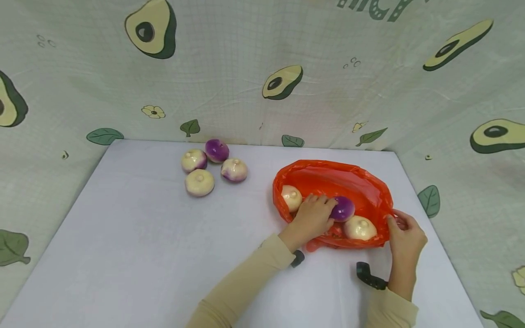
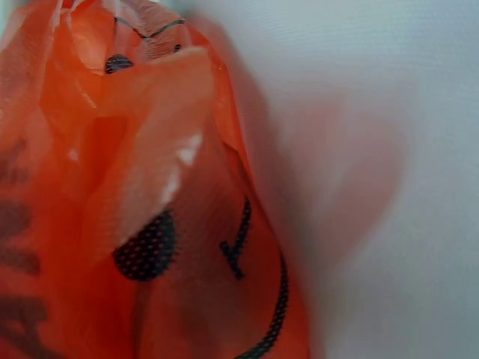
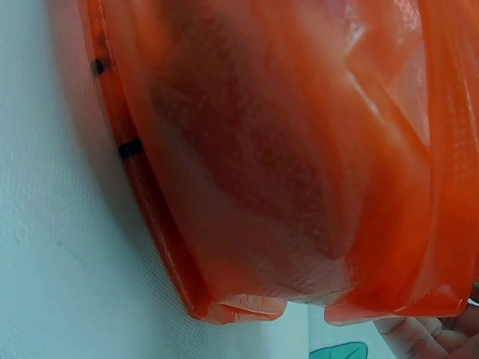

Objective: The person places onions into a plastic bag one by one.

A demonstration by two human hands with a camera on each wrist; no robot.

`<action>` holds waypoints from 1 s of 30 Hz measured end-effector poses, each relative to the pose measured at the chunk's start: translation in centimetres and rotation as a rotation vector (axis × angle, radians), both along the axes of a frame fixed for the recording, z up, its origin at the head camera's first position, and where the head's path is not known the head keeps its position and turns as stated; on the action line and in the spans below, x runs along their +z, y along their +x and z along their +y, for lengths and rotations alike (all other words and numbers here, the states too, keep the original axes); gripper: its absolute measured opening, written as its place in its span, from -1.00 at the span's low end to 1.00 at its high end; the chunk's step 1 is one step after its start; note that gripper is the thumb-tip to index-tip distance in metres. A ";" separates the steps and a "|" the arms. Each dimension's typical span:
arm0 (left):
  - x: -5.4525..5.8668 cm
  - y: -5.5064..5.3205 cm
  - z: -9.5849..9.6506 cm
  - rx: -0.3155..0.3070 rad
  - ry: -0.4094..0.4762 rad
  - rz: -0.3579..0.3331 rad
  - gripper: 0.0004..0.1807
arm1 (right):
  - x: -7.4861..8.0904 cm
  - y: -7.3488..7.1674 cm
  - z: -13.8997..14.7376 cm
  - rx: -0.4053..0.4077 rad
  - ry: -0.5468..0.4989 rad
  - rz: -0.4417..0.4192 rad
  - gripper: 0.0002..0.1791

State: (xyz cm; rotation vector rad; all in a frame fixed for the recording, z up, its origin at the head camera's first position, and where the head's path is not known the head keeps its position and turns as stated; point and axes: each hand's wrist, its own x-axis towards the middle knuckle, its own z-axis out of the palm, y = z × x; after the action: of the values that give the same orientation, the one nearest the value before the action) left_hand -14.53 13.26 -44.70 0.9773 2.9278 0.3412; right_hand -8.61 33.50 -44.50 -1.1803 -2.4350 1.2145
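An orange-red plastic bag (image 1: 336,173) lies with its mouth wide at the right of the table. In the head view my left hand (image 1: 313,216) reaches over its near rim, fingers curled against the left side of a purple turnip (image 1: 343,209). White turnips lie in the bag on either side: one at the left (image 1: 292,197), another at the right (image 1: 361,228). My right hand (image 1: 408,232) pinches the bag's right rim between thumb and fingers. Both wrist views are mostly filled by the bag's outer wall; right-hand fingers (image 3: 423,336) show at the bottom corner of the right wrist view.
A loose group stands at the back left of the white table (image 1: 135,237): a purple turnip (image 1: 217,151), two white-and-purple turnips (image 1: 194,161) and a pale turnip (image 1: 199,182). An avocado-print cloth (image 1: 229,91) hangs behind the table. Dark wrist-camera mounts (image 1: 371,275) sit at both wrists.
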 end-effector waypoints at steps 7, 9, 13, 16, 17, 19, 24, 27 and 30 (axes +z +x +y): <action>1.1 0.4 -0.6 0.002 0.042 -0.054 -0.46 | 0.1 0.1 -0.1 -0.004 -0.004 0.007 -0.45; 1.6 0.5 -1.0 -0.001 0.053 -0.057 -0.46 | 0.1 0.1 -0.1 -0.002 -0.003 0.008 -0.45; 2.4 0.8 -1.7 -0.015 0.079 -0.045 -0.47 | 0.1 0.1 0.0 -0.002 -0.009 0.009 -0.45; 2.9 1.0 -2.2 -0.019 0.110 -0.047 -0.48 | 0.1 0.1 0.0 -0.001 -0.012 0.008 -0.45; 3.1 1.1 -2.4 -0.022 0.126 -0.046 -0.49 | 0.1 0.0 0.1 -0.001 -0.014 0.008 -0.45; 3.5 1.2 -2.9 -0.023 0.154 -0.045 -0.50 | 0.0 0.0 0.1 -0.002 -0.015 0.006 -0.44; 4.2 1.5 -4.3 -0.017 0.241 -0.043 -0.55 | -0.1 0.0 0.0 0.000 -0.003 0.005 -0.45; 4.5 1.6 -5.2 0.004 0.284 -0.057 -0.57 | -0.1 0.0 0.0 0.002 0.011 0.006 -0.46; 4.7 1.8 -6.3 0.014 0.336 -0.058 -0.58 | -0.1 0.1 -0.1 0.003 0.016 0.009 -0.47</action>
State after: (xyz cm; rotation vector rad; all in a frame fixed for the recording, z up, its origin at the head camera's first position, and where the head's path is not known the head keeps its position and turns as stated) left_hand -12.72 6.91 -40.00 0.9583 2.8817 0.8679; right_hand -8.54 33.42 -44.57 -1.1647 -2.4367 1.1968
